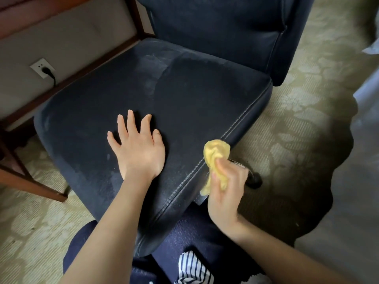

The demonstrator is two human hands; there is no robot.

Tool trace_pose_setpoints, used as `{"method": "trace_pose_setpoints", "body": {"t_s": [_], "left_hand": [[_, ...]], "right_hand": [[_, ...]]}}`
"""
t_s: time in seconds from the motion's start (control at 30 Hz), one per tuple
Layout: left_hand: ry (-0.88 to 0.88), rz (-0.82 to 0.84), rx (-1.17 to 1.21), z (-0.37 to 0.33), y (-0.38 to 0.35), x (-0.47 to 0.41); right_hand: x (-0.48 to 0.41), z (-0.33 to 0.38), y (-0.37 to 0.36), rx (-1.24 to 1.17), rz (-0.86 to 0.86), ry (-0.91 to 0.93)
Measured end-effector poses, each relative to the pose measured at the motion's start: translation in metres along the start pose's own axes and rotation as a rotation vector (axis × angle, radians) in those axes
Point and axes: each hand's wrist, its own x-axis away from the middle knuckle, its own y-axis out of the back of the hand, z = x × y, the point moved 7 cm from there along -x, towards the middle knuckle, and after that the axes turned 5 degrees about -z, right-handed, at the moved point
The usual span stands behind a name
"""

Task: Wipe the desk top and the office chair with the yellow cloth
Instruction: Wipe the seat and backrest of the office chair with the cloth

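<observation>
The dark blue office chair (pixel 184 93) fills the middle of the head view, seat toward me and backrest at the top. Pale dusty streaks mark the seat near its back and left edge. My left hand (pixel 139 148) lies flat on the front of the seat with its fingers spread. My right hand (pixel 225 185) grips the bunched yellow cloth (pixel 215 154) at the seat's right side edge, by the stitched seam. The desk top is out of view.
Dark wooden desk legs (pixel 131 37) and rails stand left of the chair, close to the seat. A wall socket (pixel 42 67) with a black plug sits behind them. A black chair caster (pixel 254 181) rests on the patterned beige carpet (pixel 297 119). My knees are under the seat's front.
</observation>
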Motion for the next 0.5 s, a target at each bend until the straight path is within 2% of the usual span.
{"method": "trace_pose_setpoints", "body": {"t_s": [0.13,0.3,0.33,0.5], "left_hand": [[-0.005,0.002,0.008,0.000,0.001,0.000],[-0.017,0.011,0.035,0.003,0.001,0.001],[-0.019,0.013,0.039,0.003,0.001,0.000],[-0.017,0.023,0.054,0.006,0.000,0.000]], "right_hand": [[0.031,0.040,-0.004,-0.061,0.042,0.298],[0.016,0.037,-0.004,-0.110,0.202,0.648],[0.007,0.032,-0.003,-0.100,0.199,0.656],[-0.059,-0.012,-0.004,0.053,0.164,0.477]]}}
